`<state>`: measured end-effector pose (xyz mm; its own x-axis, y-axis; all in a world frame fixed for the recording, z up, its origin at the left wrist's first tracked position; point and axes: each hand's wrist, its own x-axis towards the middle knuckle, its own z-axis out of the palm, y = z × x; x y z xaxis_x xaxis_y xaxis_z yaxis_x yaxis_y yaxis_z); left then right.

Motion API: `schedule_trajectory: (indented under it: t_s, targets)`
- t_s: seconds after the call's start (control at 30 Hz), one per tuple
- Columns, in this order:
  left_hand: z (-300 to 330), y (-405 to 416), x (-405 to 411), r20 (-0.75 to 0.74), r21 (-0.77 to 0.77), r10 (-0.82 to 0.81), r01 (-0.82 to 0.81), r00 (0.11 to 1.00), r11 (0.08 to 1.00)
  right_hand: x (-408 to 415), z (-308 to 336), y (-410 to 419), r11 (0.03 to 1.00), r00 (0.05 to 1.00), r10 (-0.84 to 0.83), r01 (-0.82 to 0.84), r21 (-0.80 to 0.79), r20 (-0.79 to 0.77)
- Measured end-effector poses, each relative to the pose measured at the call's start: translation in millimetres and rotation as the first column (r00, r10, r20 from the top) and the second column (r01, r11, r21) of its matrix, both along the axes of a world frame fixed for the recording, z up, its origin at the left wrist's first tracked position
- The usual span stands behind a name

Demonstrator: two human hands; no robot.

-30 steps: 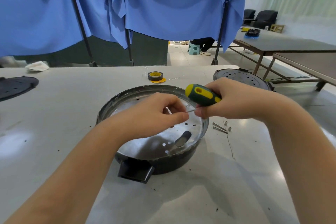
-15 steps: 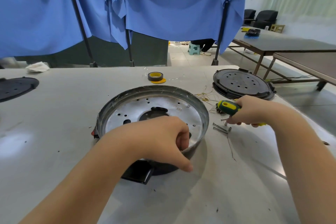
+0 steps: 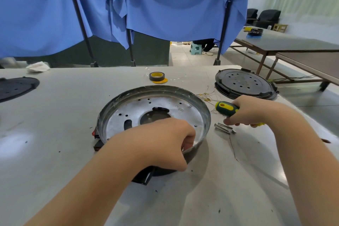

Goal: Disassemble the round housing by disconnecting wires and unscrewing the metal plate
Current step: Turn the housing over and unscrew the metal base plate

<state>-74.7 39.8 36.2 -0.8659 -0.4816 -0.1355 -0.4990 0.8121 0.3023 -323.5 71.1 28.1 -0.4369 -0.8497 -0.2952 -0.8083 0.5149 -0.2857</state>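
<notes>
The round housing [image 3: 154,115] sits at the centre of the table [image 3: 60,115], open side up, with the perforated metal plate [image 3: 165,110] seated inside. The left hand [image 3: 161,143] grips the near rim, fingers curled over the edge, and hides that part of the plate. Loose screws [image 3: 222,128] lie just beside the housing on its right. Above them the right hand [image 3: 251,111] holds a green-and-yellow screwdriver [image 3: 226,108], fingers wrapped round the handle. Thin wires [image 3: 206,96] lie between the housing and a black round cover [image 3: 244,83]. A tape roll [image 3: 157,76] rests behind.
</notes>
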Motion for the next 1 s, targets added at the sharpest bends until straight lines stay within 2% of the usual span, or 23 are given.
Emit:
schedule_trajectory:
  t_s: [0.33, 0.63, 1.0]
  targets:
    - [14, -10, 8, -0.053, 0.073, 0.028, -0.024, 0.998, 0.997, 19, 20, 5, 0.984, 0.986, 0.129, -0.115, -0.133, 0.102]
    - [19, -10, 11, -0.085, 0.096, 0.064, -0.056, 0.994, 0.994, 28, 31, 9, 0.964, 0.978, 0.180, -0.155, -0.218, 0.104]
    - [6, -26, 9, -0.138, 0.053, 0.106, -0.099, 0.985, 0.994, 56, 38, 12, 0.936, 0.932, 0.352, -0.350, -0.037, 0.083]
